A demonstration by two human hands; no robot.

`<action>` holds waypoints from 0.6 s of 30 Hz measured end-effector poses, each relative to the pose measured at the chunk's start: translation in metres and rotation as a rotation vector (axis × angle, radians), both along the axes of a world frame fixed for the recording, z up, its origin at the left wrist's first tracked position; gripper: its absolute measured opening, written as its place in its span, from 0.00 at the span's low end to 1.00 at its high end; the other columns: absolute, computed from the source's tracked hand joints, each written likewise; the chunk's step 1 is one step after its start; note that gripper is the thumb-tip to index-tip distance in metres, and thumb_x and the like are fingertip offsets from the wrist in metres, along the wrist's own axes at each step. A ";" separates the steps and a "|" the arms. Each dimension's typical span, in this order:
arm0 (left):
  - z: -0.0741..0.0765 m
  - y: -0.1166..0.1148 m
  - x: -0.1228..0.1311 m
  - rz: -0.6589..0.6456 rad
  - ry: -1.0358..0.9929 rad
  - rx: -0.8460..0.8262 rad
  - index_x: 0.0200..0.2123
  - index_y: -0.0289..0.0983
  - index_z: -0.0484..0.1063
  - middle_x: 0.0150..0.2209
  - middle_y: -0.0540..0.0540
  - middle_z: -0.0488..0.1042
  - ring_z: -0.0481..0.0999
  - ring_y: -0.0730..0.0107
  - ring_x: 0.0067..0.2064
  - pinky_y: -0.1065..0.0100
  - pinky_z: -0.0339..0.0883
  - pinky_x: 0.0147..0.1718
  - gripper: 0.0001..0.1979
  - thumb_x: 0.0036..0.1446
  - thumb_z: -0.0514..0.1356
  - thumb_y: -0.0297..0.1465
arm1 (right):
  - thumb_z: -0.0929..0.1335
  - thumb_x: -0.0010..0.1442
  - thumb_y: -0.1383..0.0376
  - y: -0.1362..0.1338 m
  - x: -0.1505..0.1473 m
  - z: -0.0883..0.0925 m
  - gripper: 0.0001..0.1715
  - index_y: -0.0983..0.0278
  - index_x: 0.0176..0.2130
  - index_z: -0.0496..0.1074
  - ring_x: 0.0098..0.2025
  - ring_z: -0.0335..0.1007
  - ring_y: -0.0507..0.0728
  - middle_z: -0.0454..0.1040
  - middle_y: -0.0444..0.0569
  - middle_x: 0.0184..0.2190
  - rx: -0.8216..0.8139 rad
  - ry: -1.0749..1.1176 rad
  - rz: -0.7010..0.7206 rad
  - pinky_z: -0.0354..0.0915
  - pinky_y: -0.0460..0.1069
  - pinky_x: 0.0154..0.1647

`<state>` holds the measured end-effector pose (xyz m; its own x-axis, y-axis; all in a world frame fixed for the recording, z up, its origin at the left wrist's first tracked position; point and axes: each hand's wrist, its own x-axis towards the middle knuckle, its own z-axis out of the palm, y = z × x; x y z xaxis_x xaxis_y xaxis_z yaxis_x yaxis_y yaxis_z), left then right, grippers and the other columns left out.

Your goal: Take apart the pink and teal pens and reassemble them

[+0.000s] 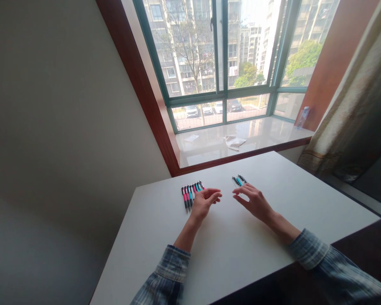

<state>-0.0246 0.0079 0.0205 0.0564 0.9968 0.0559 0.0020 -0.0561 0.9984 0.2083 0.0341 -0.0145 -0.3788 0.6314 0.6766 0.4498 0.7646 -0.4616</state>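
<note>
Ballpoint pens, row of (187, 197): laid side by side on the white tabletop (241, 245), left of centre in the frame; red, teal and black barrels noted, dark grips at the lower ends. The right part of the row is covered by the left hand (203, 203).

Ballpoint pens, smaller group of (239, 181): placed right of centre, near the far edge of the tabletop; teal and black parts shown, lower ends hidden by the right hand (255, 201).

Left hand: thumb and fingertips brought together, pointed toward the middle of the frame; whether anything slim is pinched between them cannot be told.

Right hand: thumb and forefinger held apart, nothing seen between them; positioned just below the smaller group, contact not determinable.

Sleeves: blue plaid, left cuff (173, 262) and right cuff (309, 250) shown at the bottom.

Window (220, 51): green-framed, upper centre; buildings, trees and parked cars seen through it. On its pale sill (206, 156) are found a crumpled white cloth (234, 142) and, at the right end, a clear bottle (302, 117). A patterned curtain (343, 106) is hung at upper right.
</note>
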 end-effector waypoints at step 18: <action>0.004 -0.007 0.015 -0.204 0.080 0.050 0.36 0.35 0.83 0.33 0.40 0.83 0.80 0.64 0.32 0.65 0.73 0.35 0.15 0.56 0.69 0.42 | 0.69 0.69 0.63 -0.019 -0.022 0.014 0.06 0.58 0.40 0.78 0.36 0.78 0.58 0.79 0.47 0.33 -0.044 0.121 0.080 0.74 0.54 0.39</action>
